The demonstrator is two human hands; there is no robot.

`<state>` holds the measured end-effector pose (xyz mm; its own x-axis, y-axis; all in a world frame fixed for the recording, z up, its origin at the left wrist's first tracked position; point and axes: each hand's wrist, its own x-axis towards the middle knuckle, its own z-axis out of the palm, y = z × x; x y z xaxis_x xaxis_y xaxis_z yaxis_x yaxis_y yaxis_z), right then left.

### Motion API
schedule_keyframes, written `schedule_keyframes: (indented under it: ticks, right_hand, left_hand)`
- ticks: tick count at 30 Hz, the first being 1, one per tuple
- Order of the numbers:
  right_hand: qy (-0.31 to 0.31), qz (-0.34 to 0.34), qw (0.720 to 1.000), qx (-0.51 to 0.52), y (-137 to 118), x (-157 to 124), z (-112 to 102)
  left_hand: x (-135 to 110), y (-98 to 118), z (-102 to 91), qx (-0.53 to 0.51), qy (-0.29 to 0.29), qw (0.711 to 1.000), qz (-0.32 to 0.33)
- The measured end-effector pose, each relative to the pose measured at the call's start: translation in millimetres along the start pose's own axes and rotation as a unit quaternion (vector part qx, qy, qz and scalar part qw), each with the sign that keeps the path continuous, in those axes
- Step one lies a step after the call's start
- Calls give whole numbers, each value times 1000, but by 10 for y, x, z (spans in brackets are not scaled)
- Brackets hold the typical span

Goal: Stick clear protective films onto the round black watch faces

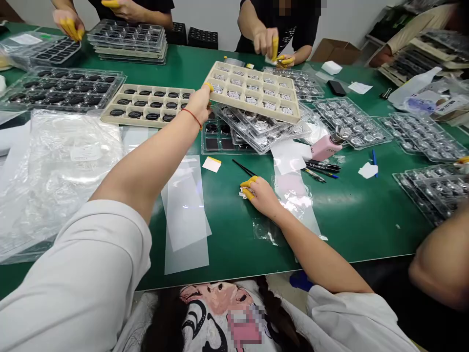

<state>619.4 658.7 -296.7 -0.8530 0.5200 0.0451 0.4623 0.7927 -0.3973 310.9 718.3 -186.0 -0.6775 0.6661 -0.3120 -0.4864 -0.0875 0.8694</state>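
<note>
My left hand (200,103) reaches far forward, gripping the left edge of a beige compartment tray (252,101). Silvery round parts (251,100) sit in the compartments, and the tray is tilted above a stack of clear plastic trays (260,128). My right hand (263,196) rests low over the green table, fingers closed in yellow finger cots around a crumpled white tissue (243,193). Just beyond it lies a black tweezer-like tool (245,167). Left of the lifted tray is another beige tray (137,119) with black oval parts.
A pink pump bottle (326,145) stands right of centre beside several pens (322,167). Translucent sheets (186,220) and a heap of plastic bags (69,171) lie left. More clear trays (351,122) are at right. Co-workers' hands (266,43) are across the table; another person's arm (443,254) is at right.
</note>
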Motion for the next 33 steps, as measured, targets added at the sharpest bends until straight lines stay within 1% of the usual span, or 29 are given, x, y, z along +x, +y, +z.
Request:
schedule_keyframes:
  ticks: [2, 3, 4, 6, 7, 9, 10, 12, 14, 15, 17, 19, 20, 22, 24, 26, 27, 28, 29, 30, 31, 33]
  right_hand:
    - [4, -2, 1000, 6, 29, 1, -1]
    - [7, -3, 1000, 8, 45, 2, -2]
    - [10, -3, 1000, 10, 60, 3, -3]
    - [17, -2, 1000, 12, 83, 7, -4]
    - [21, -1, 1000, 12, 89, 9, -4]
    - [27, 1, 1000, 12, 94, 14, -2]
    - [31, 2, 999, 12, 94, 18, 0]
    - [37, 4, 999, 10, 100, 30, 2]
    - [45, 9, 999, 4, 122, 49, 1]
    - [50, 13, 999, 0, 138, 60, -4]
    - [62, 24, 998, -7, 169, 87, -31]
    - [79, 31, 996, -15, 170, 120, -93]
    - [94, 25, 995, -19, 149, 143, -139]
    - [129, -13, 991, -21, 53, 219, -251]
    - [143, -64, 988, -18, -107, 359, -359]
    - [111, -101, 989, -17, -296, 572, -417]
    - [85, -112, 990, -21, -388, 698, -417]
    - [56, -120, 991, -31, -473, 829, -398]
    - [28, -125, 991, -47, -549, 960, -360]
    - [3, -124, 990, -69, -615, 1083, -310]
    - [-19, -121, 988, -96, -671, 1195, -250]
    - [-42, -113, 981, -153, -759, 1372, -121]
  left_hand:
    - [-244, 52, -203, -24, -10, 1000, 3]
    - [-378, 87, -343, -43, -30, 999, -2]
    - [-515, 129, -508, -52, -39, 998, -2]
    - [-797, 225, -901, -57, -28, 998, 5]
    - [-939, 278, -1124, -44, -17, 999, 13]
    - [-1221, 381, -1594, 25, -13, 998, 57]
    - [-1356, 428, -1829, 71, 4, 995, 75]
    - [-1590, 498, -2258, 145, 65, 984, 81]
    - [-1747, 519, -2585, 177, 91, 977, 74]
    - [-1786, 504, -2699, 179, 96, 977, 70]
    - [-1788, 420, -2822, 170, 93, 979, 64]
    - [-1715, 281, -2834, 155, 81, 983, 54]
    - [-1670, 205, -2815, 150, 76, 985, 49]
    - [-1606, 84, -2764, 145, 59, 987, 30]
    - [-1611, 55, -2742, 146, 32, 989, 1]
    - [-1690, 134, -2777, 180, 22, 982, -41]
    - [-1751, 202, -2814, 220, 36, 973, -59]
    - [-1821, 276, -2858, 271, 74, 958, -60]
    - [-1894, 347, -2901, 325, 105, 939, -45]
    - [-1967, 406, -2935, 368, 123, 922, -15]
    - [-2033, 447, -2953, 400, 129, 907, 15]
    - [-2131, 464, -2925, 436, 106, 891, 63]
